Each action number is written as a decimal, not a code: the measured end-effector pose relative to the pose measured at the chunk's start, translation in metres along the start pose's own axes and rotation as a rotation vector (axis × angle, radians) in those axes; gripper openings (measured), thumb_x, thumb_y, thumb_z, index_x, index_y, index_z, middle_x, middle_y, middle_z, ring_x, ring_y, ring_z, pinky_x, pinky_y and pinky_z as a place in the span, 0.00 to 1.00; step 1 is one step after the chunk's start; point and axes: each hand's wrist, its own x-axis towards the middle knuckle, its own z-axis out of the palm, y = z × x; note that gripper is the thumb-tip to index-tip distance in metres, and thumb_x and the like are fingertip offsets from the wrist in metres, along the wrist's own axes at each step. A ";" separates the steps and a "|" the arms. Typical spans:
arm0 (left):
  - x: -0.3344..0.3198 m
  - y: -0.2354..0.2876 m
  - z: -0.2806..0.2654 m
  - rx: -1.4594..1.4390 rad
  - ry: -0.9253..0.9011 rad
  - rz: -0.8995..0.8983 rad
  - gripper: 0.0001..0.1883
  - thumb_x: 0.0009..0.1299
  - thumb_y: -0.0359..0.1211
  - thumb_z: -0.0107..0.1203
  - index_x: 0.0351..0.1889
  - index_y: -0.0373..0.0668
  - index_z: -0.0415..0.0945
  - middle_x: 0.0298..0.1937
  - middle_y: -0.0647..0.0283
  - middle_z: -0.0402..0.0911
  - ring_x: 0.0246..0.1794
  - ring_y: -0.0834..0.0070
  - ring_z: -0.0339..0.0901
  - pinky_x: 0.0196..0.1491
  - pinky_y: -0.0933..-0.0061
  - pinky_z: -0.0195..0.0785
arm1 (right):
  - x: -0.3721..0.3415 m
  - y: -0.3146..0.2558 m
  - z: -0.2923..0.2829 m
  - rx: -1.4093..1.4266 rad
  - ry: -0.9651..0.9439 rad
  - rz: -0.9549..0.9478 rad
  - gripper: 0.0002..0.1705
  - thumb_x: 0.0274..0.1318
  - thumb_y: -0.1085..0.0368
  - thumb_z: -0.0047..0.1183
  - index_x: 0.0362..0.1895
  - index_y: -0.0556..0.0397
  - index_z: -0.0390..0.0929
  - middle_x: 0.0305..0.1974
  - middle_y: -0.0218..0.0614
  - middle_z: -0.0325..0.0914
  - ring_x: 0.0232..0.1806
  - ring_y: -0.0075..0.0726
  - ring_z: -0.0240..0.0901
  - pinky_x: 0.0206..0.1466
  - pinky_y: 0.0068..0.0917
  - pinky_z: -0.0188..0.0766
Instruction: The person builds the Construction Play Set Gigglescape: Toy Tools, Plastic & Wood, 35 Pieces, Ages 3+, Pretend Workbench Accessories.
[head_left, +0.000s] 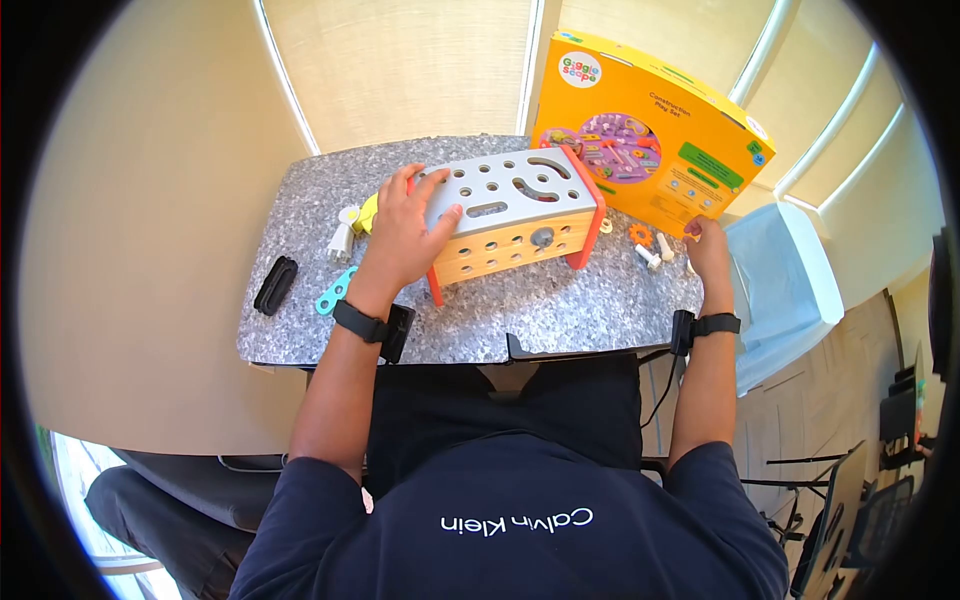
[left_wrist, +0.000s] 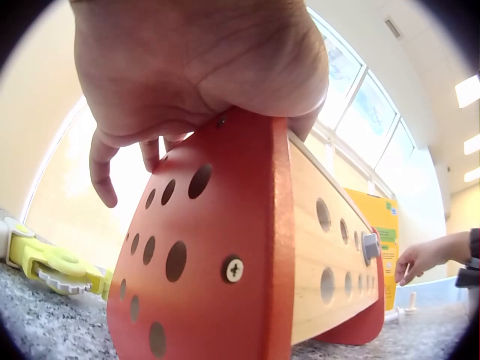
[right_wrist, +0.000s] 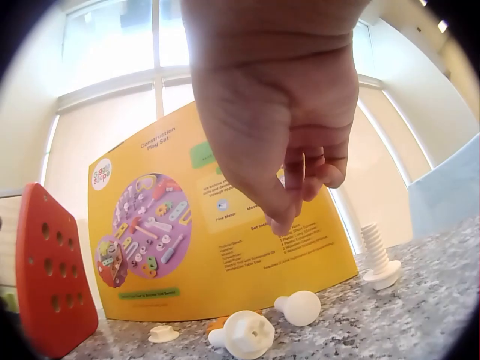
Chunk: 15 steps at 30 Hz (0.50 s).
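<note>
A toy workbench (head_left: 540, 190) with a grey perforated top, wooden sides and red ends stands on the table. My left hand (head_left: 405, 230) rests on its left end, thumb and index finger spread on the top. In the left wrist view, other fingers (left_wrist: 103, 169) hang past the red end panel (left_wrist: 217, 225). A grey bolt head (head_left: 542, 237) protrudes from the wooden side. My right hand (head_left: 708, 250) hovers over the white bolts (right_wrist: 251, 334) at the table's right, fingers loosely curled downward, with nothing visible between them. One white bolt (right_wrist: 379, 259) stands upright on its head.
A yellow box (head_left: 640, 130) stands behind the workbench. Near it lies an orange gear (head_left: 640, 234). Leftward are a yellow-green toy tool (left_wrist: 60, 266), a white piece (head_left: 342, 236), a teal perforated strip (head_left: 336, 291) and a black object (head_left: 275, 286). A light-blue chair (head_left: 785, 290) adjoins the table.
</note>
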 end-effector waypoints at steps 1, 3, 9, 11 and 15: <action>0.000 0.000 0.000 -0.001 -0.002 -0.004 0.26 0.74 0.44 0.57 0.68 0.46 0.75 0.73 0.45 0.64 0.74 0.46 0.60 0.74 0.49 0.54 | 0.001 0.003 0.000 0.019 0.015 -0.004 0.13 0.45 0.77 0.66 0.38 0.59 0.81 0.37 0.50 0.83 0.43 0.53 0.82 0.48 0.40 0.77; 0.000 0.000 0.000 -0.001 -0.004 -0.009 0.26 0.74 0.44 0.57 0.68 0.46 0.75 0.73 0.45 0.64 0.74 0.46 0.59 0.75 0.48 0.54 | 0.002 0.009 -0.002 -0.012 0.022 -0.016 0.13 0.46 0.75 0.67 0.39 0.57 0.81 0.39 0.49 0.83 0.45 0.54 0.81 0.50 0.42 0.77; -0.001 0.001 -0.001 -0.005 0.001 -0.008 0.26 0.74 0.44 0.57 0.68 0.45 0.74 0.73 0.45 0.64 0.75 0.45 0.59 0.75 0.48 0.53 | -0.008 -0.020 -0.018 -0.268 0.018 0.165 0.13 0.49 0.62 0.68 0.40 0.45 0.82 0.47 0.42 0.78 0.58 0.57 0.72 0.57 0.48 0.74; 0.000 0.001 -0.001 -0.007 -0.009 -0.009 0.26 0.74 0.44 0.57 0.68 0.45 0.74 0.73 0.45 0.64 0.75 0.45 0.58 0.75 0.48 0.53 | -0.011 -0.025 -0.020 -0.291 0.002 0.210 0.13 0.49 0.60 0.69 0.40 0.43 0.82 0.47 0.40 0.77 0.60 0.57 0.70 0.58 0.48 0.73; -0.001 0.002 -0.001 -0.016 -0.013 -0.012 0.26 0.74 0.44 0.57 0.68 0.46 0.74 0.73 0.45 0.64 0.75 0.45 0.58 0.75 0.48 0.53 | -0.014 -0.021 -0.020 -0.297 -0.021 0.252 0.13 0.49 0.61 0.69 0.39 0.45 0.82 0.46 0.43 0.78 0.56 0.58 0.74 0.57 0.49 0.73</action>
